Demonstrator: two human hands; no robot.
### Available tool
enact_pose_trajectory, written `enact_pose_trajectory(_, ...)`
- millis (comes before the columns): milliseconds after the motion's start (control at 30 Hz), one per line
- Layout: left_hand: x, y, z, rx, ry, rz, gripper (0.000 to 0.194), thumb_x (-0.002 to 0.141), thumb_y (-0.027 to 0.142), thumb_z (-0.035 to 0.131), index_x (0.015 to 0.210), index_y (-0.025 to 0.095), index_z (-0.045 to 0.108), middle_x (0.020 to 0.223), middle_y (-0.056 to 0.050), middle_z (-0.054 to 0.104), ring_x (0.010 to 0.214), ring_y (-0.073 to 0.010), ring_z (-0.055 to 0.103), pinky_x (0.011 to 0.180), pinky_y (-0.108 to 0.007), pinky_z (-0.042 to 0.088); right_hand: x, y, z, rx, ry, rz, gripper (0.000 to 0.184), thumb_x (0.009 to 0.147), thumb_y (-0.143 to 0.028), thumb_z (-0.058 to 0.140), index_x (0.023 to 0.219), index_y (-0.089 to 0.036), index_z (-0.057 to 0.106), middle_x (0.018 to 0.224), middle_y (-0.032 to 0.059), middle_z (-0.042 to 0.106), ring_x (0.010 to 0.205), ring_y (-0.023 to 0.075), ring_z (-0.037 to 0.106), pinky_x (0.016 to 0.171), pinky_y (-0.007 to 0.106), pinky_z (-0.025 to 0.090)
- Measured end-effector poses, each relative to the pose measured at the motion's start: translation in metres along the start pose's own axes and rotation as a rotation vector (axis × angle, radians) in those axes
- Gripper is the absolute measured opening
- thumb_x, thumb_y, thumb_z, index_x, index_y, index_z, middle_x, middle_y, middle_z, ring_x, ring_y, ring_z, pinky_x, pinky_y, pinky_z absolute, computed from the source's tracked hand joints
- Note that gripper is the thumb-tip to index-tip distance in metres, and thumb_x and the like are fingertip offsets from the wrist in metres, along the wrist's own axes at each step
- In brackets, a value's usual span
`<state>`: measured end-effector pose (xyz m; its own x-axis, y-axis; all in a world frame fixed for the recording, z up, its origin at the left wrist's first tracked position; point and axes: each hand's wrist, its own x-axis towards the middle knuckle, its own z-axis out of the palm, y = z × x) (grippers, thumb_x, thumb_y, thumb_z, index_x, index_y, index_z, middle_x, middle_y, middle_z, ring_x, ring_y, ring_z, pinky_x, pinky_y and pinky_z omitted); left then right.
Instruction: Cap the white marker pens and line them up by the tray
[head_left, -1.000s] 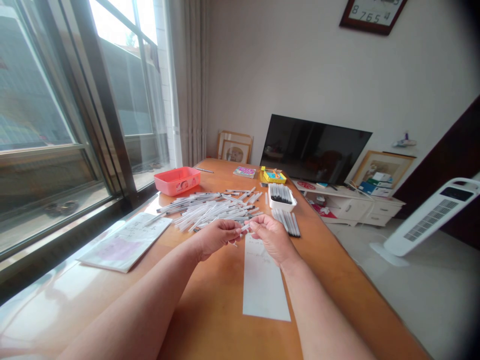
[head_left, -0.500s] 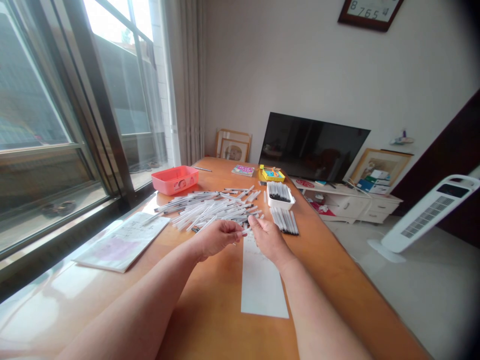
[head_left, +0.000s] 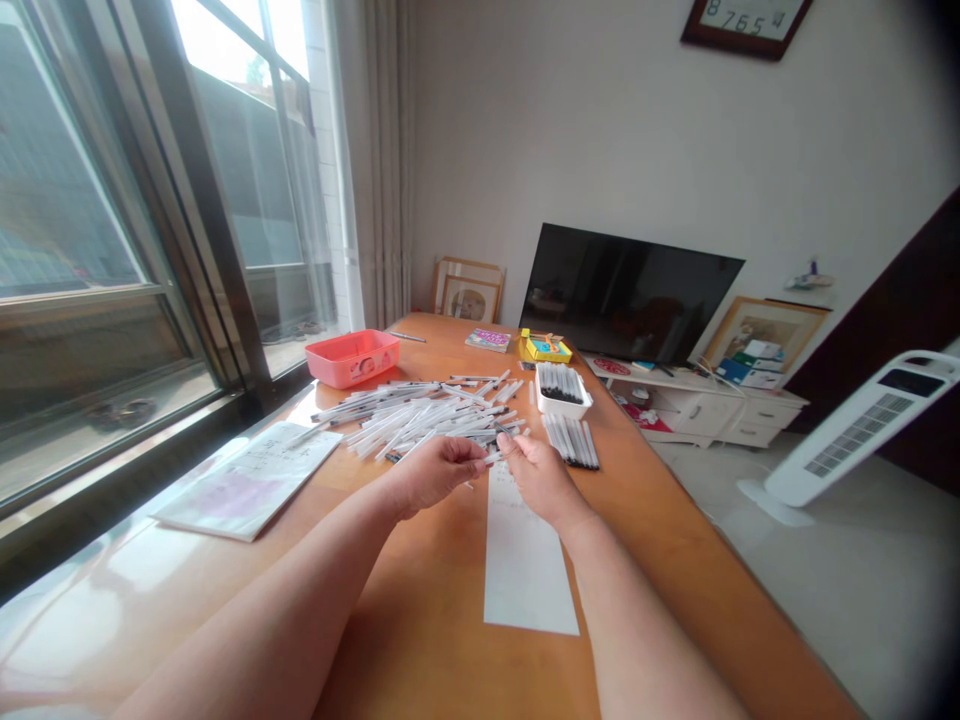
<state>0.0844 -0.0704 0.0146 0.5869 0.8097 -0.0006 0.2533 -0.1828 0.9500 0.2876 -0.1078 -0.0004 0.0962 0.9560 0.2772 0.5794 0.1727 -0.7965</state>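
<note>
From my remote view, the left hand [head_left: 441, 474] has its fingertips pinched on a slim white pen barrel [head_left: 493, 458], which points roughly sideways toward the right hand [head_left: 541, 482]. The right thumb and forefinger are close together at its far end; I can't tell how firmly they close or on what. Below lies a paper strip [head_left: 529, 585]; beyond, a loose pen heap [head_left: 420, 415], with a white basket [head_left: 564, 408] further right.
</note>
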Motion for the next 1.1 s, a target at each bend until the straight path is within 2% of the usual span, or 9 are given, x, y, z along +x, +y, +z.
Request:
enact_pose_trajectory(100,0.0,-0.001,0.0,-0.032,-0.016,0.006,0.045,0.081,0.059,0.071,0.1,0.018,0.075,0.086,-0.004,0.068,0.082,-0.0185,0.057,0.076,-0.03,0.041,0.0,0.0,-0.001,0.03,-0.02,0.016,0.054,0.099,-0.066,0.038,0.068,-0.024,0.052,0.058,-0.0023,0.052,0.056,0.0164,0.046,0.057,0.028,0.032)
enact_pose_trajectory(233,0.0,0.002,-0.001,-0.027,-0.013,-0.006,0.044,0.08,0.059,0.072,0.095,0.018,0.074,0.086,-0.004,0.068,0.082,-0.019,0.058,0.077,-0.031,0.042,-0.001,-0.001,-0.002,0.032,-0.041,-0.043,0.047,0.099,-0.061,0.044,0.07,-0.024,0.051,0.061,-0.0027,0.055,0.058,0.016,0.047,0.058,0.027,0.033)
enact_pose_trajectory(400,-0.003,0.008,-0.004,0.013,-0.04,-0.047,0.049,0.088,0.065,0.058,0.086,0.017,0.072,0.091,-0.007,0.071,0.086,-0.0205,0.061,0.08,-0.033,0.043,-0.003,-0.002,-0.002,0.014,0.032,-0.09,0.042,0.099,-0.056,0.045,0.072,-0.025,0.051,0.062,-0.003,0.055,0.058,0.0162,0.047,0.059,0.028,0.034)
enact_pose_trajectory(500,-0.003,0.007,-0.005,0.044,-0.047,-0.059,0.048,0.088,0.064,0.059,0.085,0.018,0.071,0.083,-0.005,0.069,0.081,-0.0198,0.061,0.079,-0.033,0.044,-0.002,-0.003,-0.001,0.01,0.056,-0.1,0.043,0.099,-0.057,0.045,0.071,-0.025,0.049,0.061,-0.0029,0.054,0.059,0.0163,0.046,0.06,0.028,0.034)
enact_pose_trajectory(667,0.003,-0.001,0.001,0.022,0.019,0.07,0.034,0.081,0.052,0.072,0.085,0.019,0.066,0.078,-0.003,0.066,0.073,-0.0171,0.058,0.07,-0.03,0.043,0.001,0.001,0.004,0.055,0.062,-0.027,0.047,0.096,-0.062,0.048,0.067,-0.025,0.045,0.06,-0.0045,0.046,0.059,0.0156,0.041,0.059,0.028,0.034)
enact_pose_trajectory(800,0.005,-0.001,0.006,0.073,0.074,0.128,0.034,0.079,0.051,0.074,0.084,0.02,0.062,0.073,0.0,0.062,0.068,-0.0162,0.055,0.064,-0.029,0.042,0.003,0.004,0.006,0.122,0.053,0.009,0.046,0.095,-0.062,0.048,0.068,-0.024,0.047,0.062,-0.0047,0.044,0.059,0.0149,0.039,0.058,0.027,0.034)
enact_pose_trajectory(900,0.001,0.003,0.004,0.094,0.04,0.097,0.042,0.085,0.061,0.064,0.087,0.02,0.066,0.079,-0.003,0.068,0.074,-0.0185,0.061,0.068,-0.03,0.043,0.003,0.005,0.006,0.139,0.084,-0.007,0.046,0.095,-0.063,0.048,0.069,-0.024,0.047,0.063,-0.0041,0.047,0.059,0.015,0.04,0.058,0.027,0.035)
enact_pose_trajectory(1000,-0.003,0.007,0.0,0.125,-0.025,0.005,0.054,0.09,0.07,0.05,0.088,0.02,0.07,0.077,-0.005,0.071,0.074,-0.0202,0.064,0.071,-0.031,0.044,0.003,0.006,0.005,0.145,0.101,-0.008,0.047,0.095,-0.064,0.048,0.068,-0.024,0.047,0.061,-0.0039,0.048,0.058,0.0152,0.04,0.057,0.027,0.034)
enact_pose_trajectory(1100,-0.002,0.004,0.0,0.143,-0.041,-0.009,0.049,0.09,0.066,0.053,0.087,0.02,0.069,0.074,-0.004,0.07,0.07,-0.0195,0.062,0.068,-0.031,0.043,0.004,0.008,0.008,0.146,0.099,0.001,0.047,0.094,-0.063,0.049,0.068,-0.024,0.048,0.061,-0.0036,0.049,0.058,0.0151,0.04,0.056,0.027,0.033)
